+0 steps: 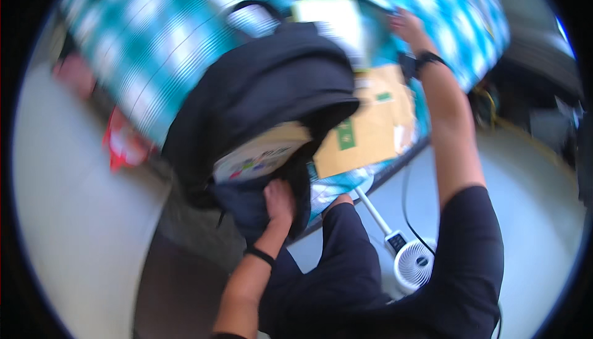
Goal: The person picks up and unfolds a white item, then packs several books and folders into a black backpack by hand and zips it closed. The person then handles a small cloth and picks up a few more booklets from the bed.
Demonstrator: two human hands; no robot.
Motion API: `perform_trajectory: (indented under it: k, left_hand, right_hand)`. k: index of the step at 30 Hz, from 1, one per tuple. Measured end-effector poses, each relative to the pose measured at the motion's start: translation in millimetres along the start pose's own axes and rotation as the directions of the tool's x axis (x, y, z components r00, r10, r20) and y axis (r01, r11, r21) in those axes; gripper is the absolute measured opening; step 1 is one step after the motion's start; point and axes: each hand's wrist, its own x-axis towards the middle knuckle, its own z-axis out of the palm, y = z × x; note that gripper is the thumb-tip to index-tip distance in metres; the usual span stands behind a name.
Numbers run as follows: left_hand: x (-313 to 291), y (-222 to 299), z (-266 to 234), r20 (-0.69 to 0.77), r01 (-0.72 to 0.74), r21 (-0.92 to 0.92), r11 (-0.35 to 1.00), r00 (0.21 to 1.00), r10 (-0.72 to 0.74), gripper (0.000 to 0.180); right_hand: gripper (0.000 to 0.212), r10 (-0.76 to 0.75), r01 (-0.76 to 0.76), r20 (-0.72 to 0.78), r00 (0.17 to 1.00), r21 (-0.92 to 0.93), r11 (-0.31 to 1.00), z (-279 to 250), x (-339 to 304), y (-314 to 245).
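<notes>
A black backpack [272, 86] stands on a checked cloth in teal and white, its front unzipped toward me. Inside the opening a pale, flat item with coloured marks [256, 160] shows, perhaps a book or folder. My left hand [281, 202] is closed on the lowered black front fabric, at the opening's lower edge. Stretched far forward, my right hand [407, 27] is at the edge of a dark, flat thing [374, 15] beyond the papers; motion smears its fingers, so its grip is unclear. Tan envelopes [374, 135] with green labels lie right of the backpack.
A white and yellowish book or pad [330, 24] lies behind the backpack on the checked cloth [160, 49]. A white fan [414, 265] with a pole and a black cable stands on the floor. A red and white package [126, 141] is at the left.
</notes>
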Motion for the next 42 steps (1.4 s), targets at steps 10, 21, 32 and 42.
perform_trajectory:
  k: [10, 21, 32, 42]
  left_hand:
    - [-3.5, 9.5, 5.4, -0.136, 0.014, -0.221, 0.975, 0.990, -0.045, 0.020]
    - [-17.0, 8.5, 2.2, -0.261, 0.007, -0.905, 0.426, 0.781, -0.567, 0.034]
    - [-24.9, 15.8, -19.7, -0.243, -0.088, -0.960, 0.266, 0.733, -0.635, 0.027]
    - [-33.9, 16.0, -6.5, -0.255, -0.069, -0.936, 0.345, 0.808, -0.531, 0.024]
  right_hand:
    - [0.021, 0.041, 0.319, 0.544, 0.838, -0.549, 0.772, 203.1, -278.6, -152.6]
    - [0.035, 0.538, 0.804, 0.821, 0.190, -0.445, 0.395, 466.1, -498.8, 45.0]
    - [0.023, 0.399, 0.986, 0.914, 0.077, -0.129, 0.107, 600.3, -363.7, 267.0]
    - [0.021, 0.511, 0.940, 0.791, 0.337, -0.247, -0.237, 664.6, -330.0, 276.0]
